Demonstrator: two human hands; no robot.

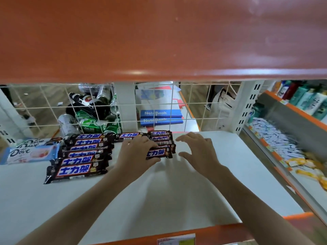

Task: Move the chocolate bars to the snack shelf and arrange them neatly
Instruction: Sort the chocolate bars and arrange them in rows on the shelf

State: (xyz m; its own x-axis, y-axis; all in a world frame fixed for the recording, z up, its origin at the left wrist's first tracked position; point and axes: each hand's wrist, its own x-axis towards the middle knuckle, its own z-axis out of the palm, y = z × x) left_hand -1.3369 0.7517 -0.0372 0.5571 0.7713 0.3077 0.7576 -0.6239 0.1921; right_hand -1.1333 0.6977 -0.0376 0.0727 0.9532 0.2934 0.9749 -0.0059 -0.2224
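Observation:
Dark brown chocolate bars with blue and white lettering lie on the white snack shelf. Several form an overlapping row at the left. One more lies alone by the back mesh. A second small row sits mid-shelf. My left hand lies on that row's left end, its fingers and thumb curled on the front bar. My right hand hovers just right of the row with fingers spread and holds nothing.
Two pale Dove bars lie at the far left. A white wire mesh backs the shelf; behind it are cans, bottles and blue notebooks. An orange shelf hangs overhead. Another shelf unit stands to the right.

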